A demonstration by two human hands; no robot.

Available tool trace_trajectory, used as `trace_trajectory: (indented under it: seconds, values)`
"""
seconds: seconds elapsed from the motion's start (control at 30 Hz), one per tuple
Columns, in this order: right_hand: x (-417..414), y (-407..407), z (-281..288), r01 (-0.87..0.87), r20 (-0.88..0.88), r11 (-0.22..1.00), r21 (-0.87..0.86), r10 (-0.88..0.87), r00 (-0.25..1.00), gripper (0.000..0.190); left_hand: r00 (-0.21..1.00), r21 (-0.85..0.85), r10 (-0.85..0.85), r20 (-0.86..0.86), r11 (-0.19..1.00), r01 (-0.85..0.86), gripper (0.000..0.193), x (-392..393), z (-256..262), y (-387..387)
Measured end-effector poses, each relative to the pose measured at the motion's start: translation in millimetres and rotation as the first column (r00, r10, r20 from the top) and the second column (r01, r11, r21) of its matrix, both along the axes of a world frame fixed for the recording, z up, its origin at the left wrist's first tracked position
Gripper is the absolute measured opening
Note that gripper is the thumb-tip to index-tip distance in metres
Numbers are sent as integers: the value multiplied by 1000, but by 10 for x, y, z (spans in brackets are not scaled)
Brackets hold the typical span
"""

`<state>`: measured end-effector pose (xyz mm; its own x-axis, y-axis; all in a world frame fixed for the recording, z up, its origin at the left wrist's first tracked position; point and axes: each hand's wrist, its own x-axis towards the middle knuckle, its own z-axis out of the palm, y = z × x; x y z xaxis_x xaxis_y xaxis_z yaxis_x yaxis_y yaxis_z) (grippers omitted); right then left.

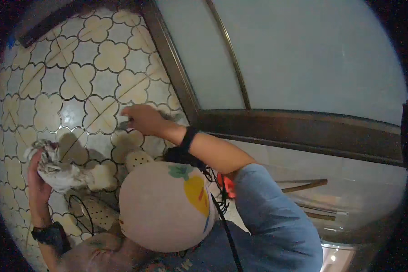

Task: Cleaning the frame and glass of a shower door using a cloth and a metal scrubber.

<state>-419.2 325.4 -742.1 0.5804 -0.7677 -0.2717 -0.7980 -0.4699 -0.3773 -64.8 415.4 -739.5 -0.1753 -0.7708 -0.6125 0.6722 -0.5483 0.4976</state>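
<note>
My left hand [39, 173] grips a crumpled white cloth [63, 176] with dark smudges, low over the tiled floor [100, 114]. Part of the cloth hangs toward my feet. My right hand [144, 119] reaches across the tiles near the foot of a brown-framed door. Its fingers are bent, and their undersides are in shadow, so whether they hold anything is unclear. A black band circles each wrist.
Frosted panels fill the brown door frame [292, 136] on the right. My knee, in pale printed fabric [159, 204], rises between my arms. Perforated beige shoes [100, 214] show beside it. A dark bar [47, 23] lies at the upper left. Wooden strips [307, 186] appear at right.
</note>
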Motion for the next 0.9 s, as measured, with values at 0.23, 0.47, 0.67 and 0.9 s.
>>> trace_trajectory:
  seconds: [0.23,0.47,0.67,0.9]
  values:
    - [1162,-270,-148,89,458,704,705,-547,701,38,948,30,-107,-298,992,121,38,-406,252,-47]
    - [1470,-305,285,-107,361,448,888,-533,765,50,917,-18,50,-395,998,-62,35,-548,212,-140]
    - [1274,-457,362,-37,473,726,687,-408,781,36,922,-90,110,-371,984,-154,35,-490,219,-247]
    - [1222,-383,599,-177,425,569,803,-339,839,34,958,7,153,-241,988,-156,48,-485,266,-368]
